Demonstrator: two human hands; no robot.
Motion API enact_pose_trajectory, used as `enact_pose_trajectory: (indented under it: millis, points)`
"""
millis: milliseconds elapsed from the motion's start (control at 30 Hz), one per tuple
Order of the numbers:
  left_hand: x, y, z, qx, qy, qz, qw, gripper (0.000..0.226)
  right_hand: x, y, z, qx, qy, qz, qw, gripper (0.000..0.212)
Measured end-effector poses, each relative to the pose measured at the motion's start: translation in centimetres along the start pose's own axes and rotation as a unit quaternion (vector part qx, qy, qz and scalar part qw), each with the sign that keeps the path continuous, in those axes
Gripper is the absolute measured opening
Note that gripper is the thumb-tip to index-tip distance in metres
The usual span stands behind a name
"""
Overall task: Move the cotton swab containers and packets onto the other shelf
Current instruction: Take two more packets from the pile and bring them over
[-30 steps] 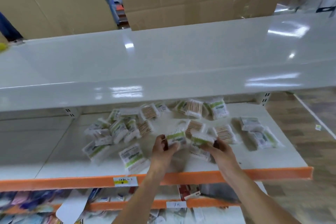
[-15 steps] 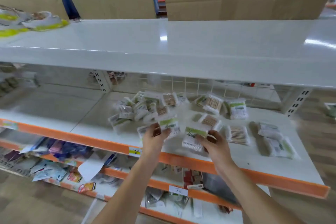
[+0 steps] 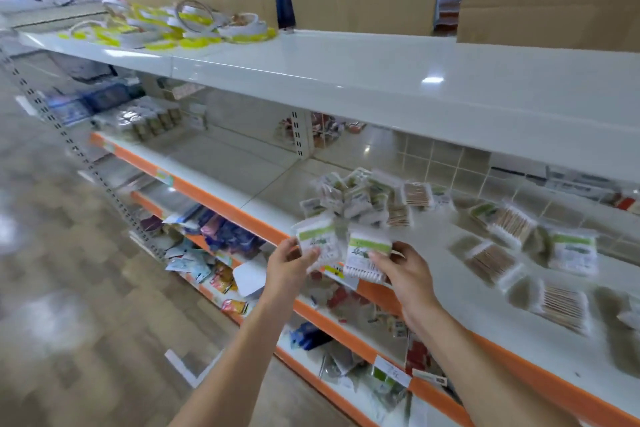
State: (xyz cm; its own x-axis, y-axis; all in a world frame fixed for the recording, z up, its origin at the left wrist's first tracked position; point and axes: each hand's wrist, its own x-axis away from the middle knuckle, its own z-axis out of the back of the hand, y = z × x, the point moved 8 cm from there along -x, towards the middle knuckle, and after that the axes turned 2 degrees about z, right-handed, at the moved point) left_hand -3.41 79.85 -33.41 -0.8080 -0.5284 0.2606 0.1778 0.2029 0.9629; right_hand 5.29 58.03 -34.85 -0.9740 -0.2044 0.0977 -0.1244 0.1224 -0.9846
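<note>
Left hand (image 3: 289, 265) is gripping one swab packet (image 3: 317, 241), right hand (image 3: 407, 270) gripping another packet (image 3: 367, 253); motion blur is obscuring both labels.

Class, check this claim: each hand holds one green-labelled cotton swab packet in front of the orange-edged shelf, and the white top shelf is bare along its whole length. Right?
Not quite. The head view shows yellow-and-white rings piled at the far left of the top shelf. The rest holds: left hand and right hand each grip one packet.

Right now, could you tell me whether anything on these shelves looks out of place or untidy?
Yes: the cotton swab packets on the middle shelf lie in a loose heap and scattered at odd angles, not in rows. Packets on the lower shelf also look jumbled.
</note>
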Motion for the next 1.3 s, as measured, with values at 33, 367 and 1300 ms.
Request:
enact_pose_trajectory:
  millis: [33, 367, 1300]
  points:
    - [0.0, 0.1, 1.1, -0.001, 0.009, -0.001, 1.0, 0.018, -0.1, 0.4, -1.1, -0.003, -0.009, -0.01, 1.0, 0.023]
    - [-0.4, 1.2, 11.8, -0.007, 0.113, -0.01, 0.994, 0.029, -0.9, 2.8, -12.1, -0.008, -0.094, -0.056, 0.994, 0.025]
    - [-8.2, 3.1, 38.8, -0.006, 0.24, -0.029, 0.97, 0.028, -3.9, 7.7, -43.6, -0.018, -0.217, -0.074, 0.973, 0.029]
